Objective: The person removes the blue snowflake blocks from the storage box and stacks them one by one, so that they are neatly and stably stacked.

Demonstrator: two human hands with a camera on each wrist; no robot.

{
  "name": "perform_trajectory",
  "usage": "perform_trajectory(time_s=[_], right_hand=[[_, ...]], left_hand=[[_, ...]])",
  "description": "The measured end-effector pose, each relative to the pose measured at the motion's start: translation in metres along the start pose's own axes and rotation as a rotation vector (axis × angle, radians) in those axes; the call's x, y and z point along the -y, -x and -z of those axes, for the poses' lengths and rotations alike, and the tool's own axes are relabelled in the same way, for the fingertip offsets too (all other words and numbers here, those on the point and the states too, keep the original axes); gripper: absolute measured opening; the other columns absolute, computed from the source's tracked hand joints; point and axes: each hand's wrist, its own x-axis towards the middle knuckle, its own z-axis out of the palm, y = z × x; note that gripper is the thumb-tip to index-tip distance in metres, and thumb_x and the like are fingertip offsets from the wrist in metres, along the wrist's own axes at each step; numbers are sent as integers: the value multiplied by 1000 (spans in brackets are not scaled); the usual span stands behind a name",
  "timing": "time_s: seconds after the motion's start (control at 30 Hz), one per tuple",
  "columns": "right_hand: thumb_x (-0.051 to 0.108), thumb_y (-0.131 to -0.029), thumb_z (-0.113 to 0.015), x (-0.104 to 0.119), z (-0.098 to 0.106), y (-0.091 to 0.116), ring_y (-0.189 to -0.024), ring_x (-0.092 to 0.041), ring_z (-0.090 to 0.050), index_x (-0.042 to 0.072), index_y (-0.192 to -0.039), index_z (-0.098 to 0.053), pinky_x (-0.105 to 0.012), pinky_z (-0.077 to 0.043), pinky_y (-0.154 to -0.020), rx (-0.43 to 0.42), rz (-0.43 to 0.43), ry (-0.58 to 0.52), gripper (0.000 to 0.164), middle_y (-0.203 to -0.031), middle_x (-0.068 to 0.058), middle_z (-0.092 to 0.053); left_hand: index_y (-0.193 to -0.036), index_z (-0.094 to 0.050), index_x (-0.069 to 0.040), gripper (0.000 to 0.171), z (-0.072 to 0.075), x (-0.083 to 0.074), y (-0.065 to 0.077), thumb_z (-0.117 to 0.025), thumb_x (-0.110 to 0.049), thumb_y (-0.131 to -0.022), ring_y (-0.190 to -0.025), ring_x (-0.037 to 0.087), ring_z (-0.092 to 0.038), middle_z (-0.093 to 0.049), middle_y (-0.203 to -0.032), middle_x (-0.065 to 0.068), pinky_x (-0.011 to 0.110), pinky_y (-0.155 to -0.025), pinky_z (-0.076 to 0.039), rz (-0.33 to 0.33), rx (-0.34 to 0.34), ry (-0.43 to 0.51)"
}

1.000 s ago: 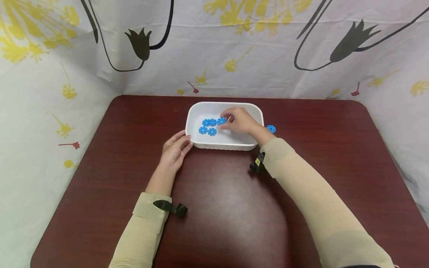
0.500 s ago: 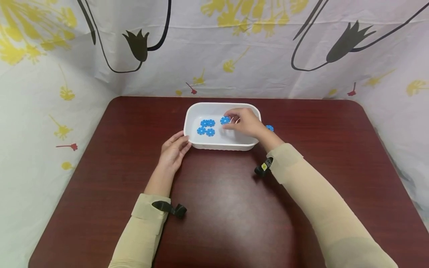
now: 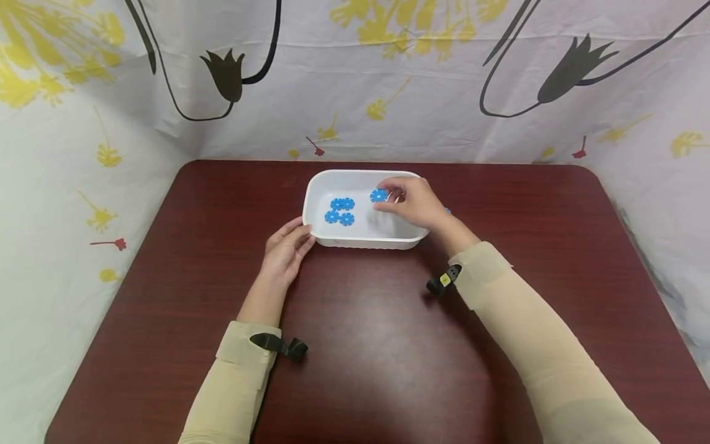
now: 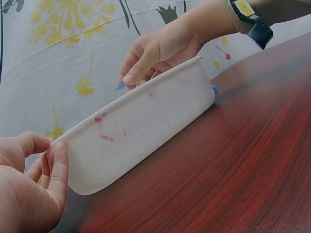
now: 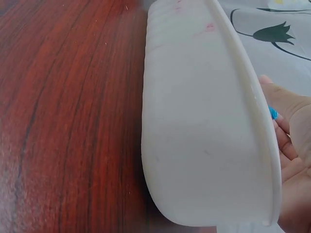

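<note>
A white plastic basin (image 3: 366, 242) stands on the table, with several blue notched snowflake discs (image 3: 339, 211) in its left half. At its near left corner my left hand (image 3: 285, 251) holds the rim, thumb over the edge and fingers against the outer wall. My right hand (image 3: 413, 200) pinches another blue snowflake disc (image 3: 379, 195) over the basin's right half. The left wrist view shows that disc (image 4: 120, 86) just above the far rim. A thin pale curved piece by the right fingers is too small to identify. In the right wrist view, the basin wall (image 5: 204, 121) hides most of the right hand.
One more blue disc (image 3: 448, 211) lies on the table right of the basin, mostly hidden behind my right wrist. The dark red-brown table (image 3: 366, 345) has a patterned white cloth (image 3: 344, 132) behind it. Red smudges mark the basin's outer wall.
My right hand has moved right and a little up with the pinched disc, away from the other discs. My left hand keeps its hold on the basin.
</note>
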Motion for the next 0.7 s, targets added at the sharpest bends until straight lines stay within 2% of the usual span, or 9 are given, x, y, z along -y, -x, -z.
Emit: perform_trajectory(time_s=[0.23, 0.7], right_hand=[[13, -83, -86, -2, 8, 5, -80, -21, -64, 0, -114, -73, -22, -50, -66, -41, -36, -12, 36, -90, -11, -71], [15, -84, -85, -9, 25, 15, -80, -22, -61, 1, -118, -72, -19, -48, -66, -94, -98, -43, 39, -86, -12, -68]], left_hand=[[-123, -61, -1, 32, 1, 1, -1, -66, 6, -93, -78, 12, -65, -61, -110, 10, 21, -79, -62, -7, 5, -7], [-128, -60, 0, 36, 0, 1, 0, -66, 6, -93, -81, 12, -65, -61, -112, 10, 21, -80, -61, -5, 5, -16]])
